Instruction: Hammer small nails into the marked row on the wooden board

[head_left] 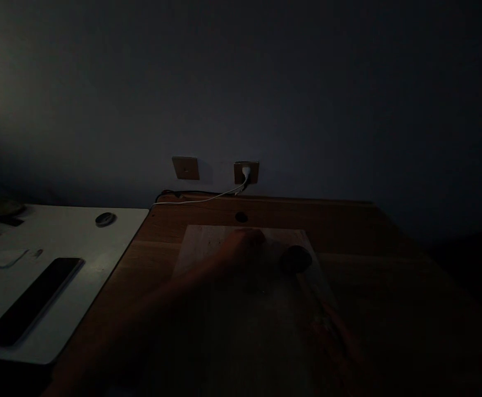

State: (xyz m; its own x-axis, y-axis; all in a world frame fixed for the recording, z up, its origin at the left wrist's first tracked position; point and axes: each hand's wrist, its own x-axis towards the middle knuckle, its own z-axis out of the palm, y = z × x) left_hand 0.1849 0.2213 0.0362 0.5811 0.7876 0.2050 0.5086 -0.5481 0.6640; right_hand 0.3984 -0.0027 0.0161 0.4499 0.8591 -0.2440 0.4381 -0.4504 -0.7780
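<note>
The scene is very dark. My left hand (pixel 243 242) reaches over the upper part of a pale board (pixel 197 242), its fingers curled together. Whatever it holds, if anything, is lost in shadow. Over the board's right side is a dark, rounded head (pixel 296 259) on a light stick-like handle (pixel 304 284), mallet-like in shape, though its kind is unclear. My right hand (pixel 334 331) is closed around the lower end of this handle. A tiny glint shows on the board between the hands; what makes it cannot be made out.
The board lies on a wooden table (pixel 356 226) against a wall. Behind it, a socket (pixel 254 175) has a plug and white cable (pixel 199 200). At left, a white desk (pixel 96 292) bears a long dark bar-shaped object (pixel 34 303) and a round dark cable-hole cover (pixel 106 219).
</note>
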